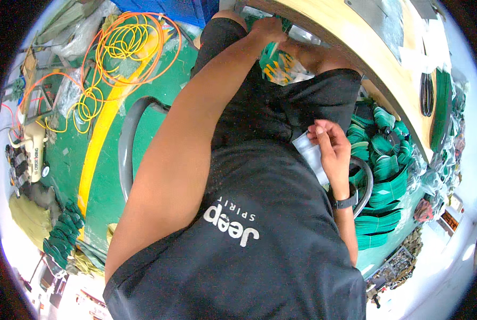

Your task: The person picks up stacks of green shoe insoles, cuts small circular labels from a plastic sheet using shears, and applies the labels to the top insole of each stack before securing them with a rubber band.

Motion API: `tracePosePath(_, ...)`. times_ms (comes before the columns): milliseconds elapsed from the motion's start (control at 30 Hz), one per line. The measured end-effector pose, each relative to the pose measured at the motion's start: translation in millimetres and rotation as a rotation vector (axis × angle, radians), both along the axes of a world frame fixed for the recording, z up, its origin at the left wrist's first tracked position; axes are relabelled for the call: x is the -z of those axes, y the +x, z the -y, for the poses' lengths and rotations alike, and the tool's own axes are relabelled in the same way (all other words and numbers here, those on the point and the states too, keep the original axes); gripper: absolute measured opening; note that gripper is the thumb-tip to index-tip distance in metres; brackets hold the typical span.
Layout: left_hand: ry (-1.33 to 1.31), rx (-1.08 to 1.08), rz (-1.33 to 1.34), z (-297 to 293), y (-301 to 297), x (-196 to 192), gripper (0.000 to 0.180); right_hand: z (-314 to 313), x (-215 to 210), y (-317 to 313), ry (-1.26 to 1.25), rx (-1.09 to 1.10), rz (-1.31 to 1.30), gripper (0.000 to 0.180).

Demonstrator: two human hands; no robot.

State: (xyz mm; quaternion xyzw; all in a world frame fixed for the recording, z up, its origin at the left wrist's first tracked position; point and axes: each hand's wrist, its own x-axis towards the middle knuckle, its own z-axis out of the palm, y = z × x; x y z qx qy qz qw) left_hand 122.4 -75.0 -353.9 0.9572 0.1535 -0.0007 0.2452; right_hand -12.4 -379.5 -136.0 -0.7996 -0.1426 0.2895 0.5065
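My left arm stretches far forward over my leg, and my left hand (269, 30) is bent at the table's edge. Its fingers look curled, but whatever they grip is hidden. Narrow green and white strips (271, 50) lie right beside that hand. Between my knees, yellow-orange pieces (277, 71) and pale plastic show below. Close to my right hip, my right hand (332, 146) has thumb and fingers pinched together. At these fingertips a pale, bluish plastic bag (312, 154) hangs against my black shirt. A dark band circles the right wrist.
A curved wooden tabletop (377, 58) runs along the front right. Piled bundles of green strips (380, 197) stand right of my grey-armed chair (129, 144). Coiled yellow and orange hose (126, 48) covers the floor at left, near a blue bin (177, 10).
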Motion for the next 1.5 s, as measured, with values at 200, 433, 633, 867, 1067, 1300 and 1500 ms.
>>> tracePosePath(200, 0.035, -0.166, 0.105, 2, 23, 15, 0.033, 18, -5, -13, -0.023, 0.09, 0.017, 0.017)
tracePosePath(433, 0.077, -0.105, -0.001, 29, 30, 48, 0.031, 11, -25, -12, -0.11, 0.092, 0.077, 0.017)
tracePosePath(633, 0.134, 0.22, -0.207, 69, 7, 67, 0.03, 1, -33, -16, -0.046, 0.139, 0.122, 0.015)
tracePosePath(867, -0.258, 0.374, 0.21, 79, -52, -60, 0.036, 8, -30, -18, -0.016, 0.196, 0.109, 0.014)
tracePosePath(1067, 0.102, 0.385, -0.04, 66, -22, 1, 0.027, 10, -32, -17, 0.063, 0.166, 0.122, 0.015)
tracePosePath(1300, 0.067, 0.521, 0.213, 36, -30, -5, 0.033, 17, -38, -20, 0.137, 0.169, 0.147, 0.015)
tracePosePath(1500, -0.175, 0.416, 0.402, 34, -59, -43, 0.058, 10, -40, -15, 0.168, 0.13, 0.14, 0.015)
